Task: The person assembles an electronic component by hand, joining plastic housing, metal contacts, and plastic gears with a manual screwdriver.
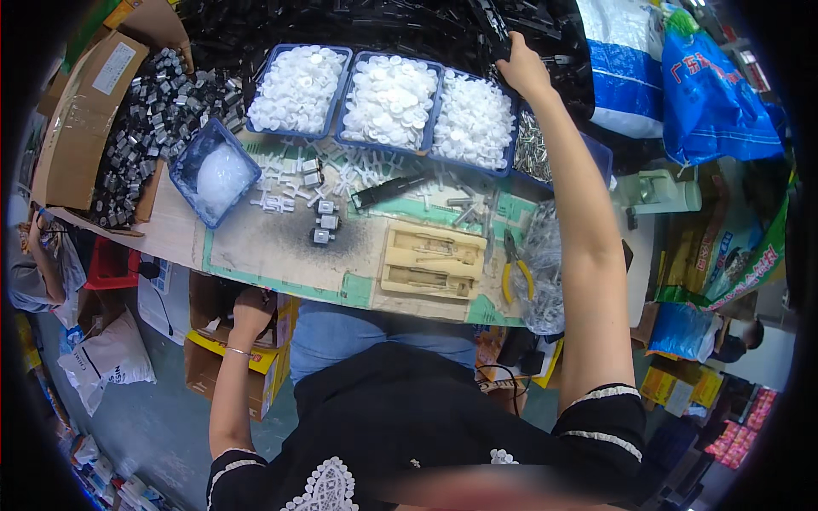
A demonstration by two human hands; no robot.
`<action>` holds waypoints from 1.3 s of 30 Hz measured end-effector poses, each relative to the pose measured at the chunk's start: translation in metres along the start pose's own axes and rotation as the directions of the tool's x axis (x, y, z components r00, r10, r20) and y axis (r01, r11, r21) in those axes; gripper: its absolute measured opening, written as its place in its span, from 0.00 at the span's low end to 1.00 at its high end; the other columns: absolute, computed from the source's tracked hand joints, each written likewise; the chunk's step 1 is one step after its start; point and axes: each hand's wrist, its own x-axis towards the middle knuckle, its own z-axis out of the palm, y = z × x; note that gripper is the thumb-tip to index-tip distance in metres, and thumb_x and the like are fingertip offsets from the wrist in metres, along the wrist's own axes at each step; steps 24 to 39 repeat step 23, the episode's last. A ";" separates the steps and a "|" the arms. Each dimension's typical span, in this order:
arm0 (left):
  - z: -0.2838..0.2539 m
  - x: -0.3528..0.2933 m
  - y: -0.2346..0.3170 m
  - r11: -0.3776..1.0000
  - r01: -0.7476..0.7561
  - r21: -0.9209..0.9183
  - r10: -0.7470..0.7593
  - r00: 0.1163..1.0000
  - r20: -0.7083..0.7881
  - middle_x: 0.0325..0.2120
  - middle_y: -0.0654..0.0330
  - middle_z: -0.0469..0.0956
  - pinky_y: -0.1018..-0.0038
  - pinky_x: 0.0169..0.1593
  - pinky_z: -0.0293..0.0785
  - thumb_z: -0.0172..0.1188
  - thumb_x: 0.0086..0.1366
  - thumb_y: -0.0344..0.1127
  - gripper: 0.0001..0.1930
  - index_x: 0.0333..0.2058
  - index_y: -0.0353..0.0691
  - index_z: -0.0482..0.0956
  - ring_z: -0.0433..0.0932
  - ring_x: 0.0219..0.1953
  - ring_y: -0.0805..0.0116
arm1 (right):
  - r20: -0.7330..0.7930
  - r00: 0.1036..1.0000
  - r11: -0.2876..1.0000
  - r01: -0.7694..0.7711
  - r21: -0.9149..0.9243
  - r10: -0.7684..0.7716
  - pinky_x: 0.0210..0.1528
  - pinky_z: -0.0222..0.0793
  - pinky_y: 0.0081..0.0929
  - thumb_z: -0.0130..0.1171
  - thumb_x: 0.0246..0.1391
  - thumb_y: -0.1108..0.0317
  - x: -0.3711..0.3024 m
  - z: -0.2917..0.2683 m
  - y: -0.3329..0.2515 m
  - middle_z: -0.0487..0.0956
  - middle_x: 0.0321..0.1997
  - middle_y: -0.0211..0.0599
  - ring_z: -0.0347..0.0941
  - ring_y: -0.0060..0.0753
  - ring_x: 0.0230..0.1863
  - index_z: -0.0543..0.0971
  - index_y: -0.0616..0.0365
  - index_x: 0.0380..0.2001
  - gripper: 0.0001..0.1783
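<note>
My right hand reaches to the far side of the table. Its thumb and fingers close on a long black plastic part at the edge of a heap of similar black parts. Down at the left, below the table's front edge, my left hand is at the mouth of an open cardboard box; its fingers are hidden. On the table lie another long black part, small metal blocks and a cream two-slot fixture with thin metal pieces in it.
Three blue trays of white discs stand across the back. A blue bin holds a clear bag. Metal blocks fill a carton at left. Yellow-handled pliers lie beside a plastic bag. Blue-white sacks stand back right.
</note>
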 end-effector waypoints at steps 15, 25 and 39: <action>-0.114 -0.089 0.109 0.941 -0.334 -0.055 0.338 0.921 0.193 0.24 0.49 0.79 0.64 0.39 0.74 0.60 0.56 0.39 0.13 0.28 0.32 0.79 0.79 0.31 0.52 | 0.005 0.999 0.575 0.014 0.818 -0.032 0.30 0.70 0.16 0.55 0.55 0.73 -0.023 -0.020 0.021 0.80 0.36 0.36 0.77 0.22 0.30 0.74 0.62 0.50 0.18; -0.141 -0.064 0.188 0.745 -0.633 -0.210 0.436 0.701 -0.564 0.35 0.53 0.74 0.70 0.35 0.72 0.62 0.57 0.33 0.16 0.43 0.36 0.72 0.75 0.30 0.62 | 0.375 0.791 0.786 0.206 0.582 -0.484 0.41 0.72 0.27 0.64 0.47 0.70 -0.201 -0.072 -0.061 0.80 0.30 0.33 0.76 0.28 0.37 0.83 0.57 0.30 0.06; -0.141 -0.064 0.188 0.745 -0.633 -0.210 0.436 0.701 -0.564 0.35 0.53 0.74 0.70 0.35 0.72 0.62 0.57 0.33 0.16 0.43 0.36 0.72 0.75 0.30 0.62 | 0.375 0.791 0.786 0.206 0.582 -0.484 0.41 0.72 0.27 0.64 0.47 0.70 -0.201 -0.072 -0.061 0.80 0.30 0.33 0.76 0.28 0.37 0.83 0.57 0.30 0.06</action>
